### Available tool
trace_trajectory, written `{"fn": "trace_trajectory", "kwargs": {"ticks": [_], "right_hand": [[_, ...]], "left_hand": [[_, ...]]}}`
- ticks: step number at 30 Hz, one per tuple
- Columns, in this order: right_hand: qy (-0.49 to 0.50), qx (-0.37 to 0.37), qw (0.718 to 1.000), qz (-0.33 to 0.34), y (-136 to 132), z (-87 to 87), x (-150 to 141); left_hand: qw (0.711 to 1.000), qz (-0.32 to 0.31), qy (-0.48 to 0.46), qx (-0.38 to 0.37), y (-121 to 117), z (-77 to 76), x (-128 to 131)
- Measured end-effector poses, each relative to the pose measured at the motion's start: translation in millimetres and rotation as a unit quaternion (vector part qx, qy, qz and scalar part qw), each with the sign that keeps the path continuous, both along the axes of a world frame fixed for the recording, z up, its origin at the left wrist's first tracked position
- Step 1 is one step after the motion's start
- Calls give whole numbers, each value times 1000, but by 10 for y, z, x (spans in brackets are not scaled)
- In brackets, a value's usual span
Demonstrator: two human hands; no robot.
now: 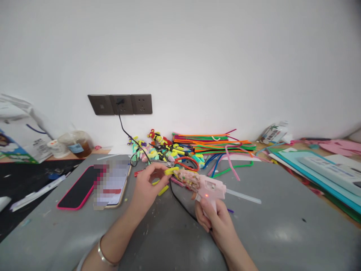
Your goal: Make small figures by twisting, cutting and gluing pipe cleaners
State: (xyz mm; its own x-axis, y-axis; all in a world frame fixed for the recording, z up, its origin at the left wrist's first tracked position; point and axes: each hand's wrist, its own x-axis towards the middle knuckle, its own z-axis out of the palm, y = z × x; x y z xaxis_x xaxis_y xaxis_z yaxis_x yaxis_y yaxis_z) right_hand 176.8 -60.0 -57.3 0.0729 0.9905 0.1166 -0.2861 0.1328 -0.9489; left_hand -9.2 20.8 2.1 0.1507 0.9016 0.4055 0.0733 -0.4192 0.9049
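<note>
My right hand (211,217) is wrapped round the grip of a pink glue gun (204,184), whose small red light is lit and whose nozzle points left. A clear glue stick (244,196) sticks out of the gun's back. My left hand (148,186) pinches a short yellow pipe-cleaner piece (171,171) right at the nozzle. Another yellow piece (163,190) lies under that hand. The gun's black cord (180,203) trails across the grey mat (282,233).
Two phones (113,184) lie left of my hands, one in a pink case (76,188). Behind are small pipe-cleaner figures (156,145), orange scissors (187,163) and a stack of coloured pipe cleaners (214,145). Wall sockets (121,104), cups (76,143) and teal boards (324,173) surround the mat.
</note>
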Motion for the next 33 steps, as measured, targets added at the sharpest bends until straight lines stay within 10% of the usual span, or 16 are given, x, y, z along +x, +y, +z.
{"fn": "trace_trajectory", "kwargs": {"ticks": [23, 33], "right_hand": [[40, 31, 997, -64, 38, 158, 26], [335, 44, 889, -308, 122, 410, 486]], "left_hand": [[996, 6, -81, -39, -13, 91, 16], [995, 7, -90, -48, 50, 73, -21]]}}
